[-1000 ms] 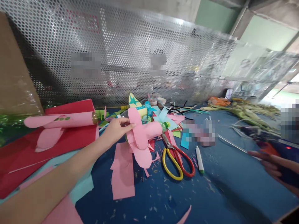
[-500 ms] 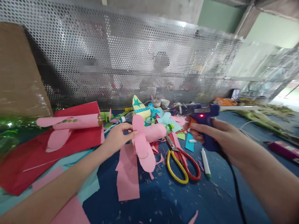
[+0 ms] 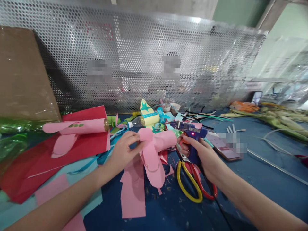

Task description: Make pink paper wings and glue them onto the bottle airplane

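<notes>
My left hand pinches the tail end of a pink paper airplane, which is built around a small bottle with a green cap end. In my right hand is a blue glue gun with its red light lit. The gun's nozzle points left, above and behind the bottle end of the airplane; whether it touches cannot be told. Below the gun lie scissors with one yellow and one red handle. Pink paper rests under the airplane.
Another pink bottle airplane lies on red card at left. A yellow and blue bottle model sits behind. To the right are a phone and a white cord. A perforated metal screen stands at the back.
My right hand has brought the glue gun left and down, closer to the airplane. The phone has come into sight behind it. My left hand keeps its hold, the airplane slightly lower in view.
</notes>
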Motion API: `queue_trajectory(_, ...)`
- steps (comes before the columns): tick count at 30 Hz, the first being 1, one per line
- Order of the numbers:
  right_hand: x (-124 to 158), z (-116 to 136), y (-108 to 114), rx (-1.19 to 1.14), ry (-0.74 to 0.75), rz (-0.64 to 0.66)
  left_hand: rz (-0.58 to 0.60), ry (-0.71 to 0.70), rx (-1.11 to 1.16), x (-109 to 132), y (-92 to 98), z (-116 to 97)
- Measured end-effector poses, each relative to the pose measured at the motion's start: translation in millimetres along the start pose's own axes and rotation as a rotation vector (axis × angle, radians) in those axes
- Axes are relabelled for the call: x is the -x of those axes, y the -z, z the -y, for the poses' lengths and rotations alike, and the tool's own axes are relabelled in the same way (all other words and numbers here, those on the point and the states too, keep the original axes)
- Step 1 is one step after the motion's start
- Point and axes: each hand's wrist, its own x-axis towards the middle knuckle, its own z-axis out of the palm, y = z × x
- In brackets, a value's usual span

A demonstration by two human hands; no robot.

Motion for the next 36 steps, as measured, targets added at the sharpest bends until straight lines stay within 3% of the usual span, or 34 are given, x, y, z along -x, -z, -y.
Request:
queue_trajectory(7,-4,2,2,-0.061,0.013,-0.141,-0.036,-0.168,-0.029,0,-0.3,-2)
queue_trajectory(9,-4,2,4,-0.048,0.017,-0.191,-0.061,-0.073,0.008,-2,1.9,-5)
queue_trajectory(13,-7,2,6,-0.034,0.032,-0.212,-0.146,0.294,0.254,-12,9.6,-12)
queue_trajectory(15,-8,3,5,-0.033,0.040,-0.207,-0.156,0.383,0.384,-19,12.4,-13)
queue_trajectory(19,-7,5,3,-0.023,0.048,-0.192,-0.011,0.346,0.357,-37,8.4,-16)
queue_trajectory(25,-7,5,5,-0.011,0.064,-0.207,0.235,0.220,0.215,-62,-17.6,-22)
queue_trajectory(29,-7,5,5,0.001,0.077,-0.198,0.275,0.194,0.106,-69,-28.3,-19)
queue_trajectory(36,-9,3,5,0.001,0.072,-0.186,0.306,0.185,0.050,-66,-26.1,-15)
